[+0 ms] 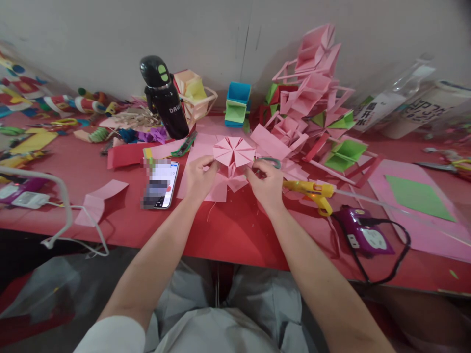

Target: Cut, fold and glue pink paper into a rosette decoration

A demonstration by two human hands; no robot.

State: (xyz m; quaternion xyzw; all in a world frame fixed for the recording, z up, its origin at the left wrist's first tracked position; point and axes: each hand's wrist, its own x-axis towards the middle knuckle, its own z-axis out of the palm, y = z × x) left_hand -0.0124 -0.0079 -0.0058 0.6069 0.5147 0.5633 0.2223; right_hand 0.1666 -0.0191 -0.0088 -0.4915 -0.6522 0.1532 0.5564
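Between my two hands is a pink folded-paper piece [234, 151], its round top made of wedge-shaped folds. My left hand [201, 175] is closed at the piece's left edge, thumb and fingers pinched on it. On the opposite side my right hand [265, 180] pinches its lower right edge. Pink paper sheets [215, 192] lie on the red table beneath it. A yellow glue gun [312, 192] rests just right of my right hand, and a phone [162, 185] with a lit screen lies left of my left hand.
Pink paper models [309, 93] are piled at the back right. A black bottle [170, 105] stands behind the phone, near a blue and green paper piece [237, 105]. A purple power strip [366, 233] with a black cable sits at the right front, and a white bent tube [62, 196] is at left.
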